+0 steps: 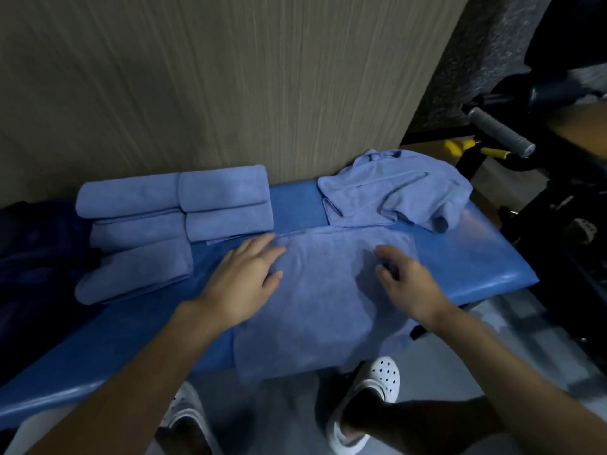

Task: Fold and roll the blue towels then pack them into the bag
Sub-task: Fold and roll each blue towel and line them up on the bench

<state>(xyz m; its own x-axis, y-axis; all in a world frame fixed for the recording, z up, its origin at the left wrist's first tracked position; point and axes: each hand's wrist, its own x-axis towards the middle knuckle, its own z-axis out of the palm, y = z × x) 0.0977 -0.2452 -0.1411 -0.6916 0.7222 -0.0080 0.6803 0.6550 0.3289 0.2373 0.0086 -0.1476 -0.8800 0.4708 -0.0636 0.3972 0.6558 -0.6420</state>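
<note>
- A folded blue towel (328, 290) lies flat on the blue padded bench (476, 257).
- The left hand (243, 284) rests flat on it; the right hand (407, 284) hovers with fingers curled, possibly touching.
- Five rolled towels (170, 218) sit left.
- A crumpled towel (394, 192) lies behind.

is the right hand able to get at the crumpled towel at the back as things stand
Probably yes: the right hand rests on the flat towel just in front of the crumpled towel, and nothing stands between them.
</note>
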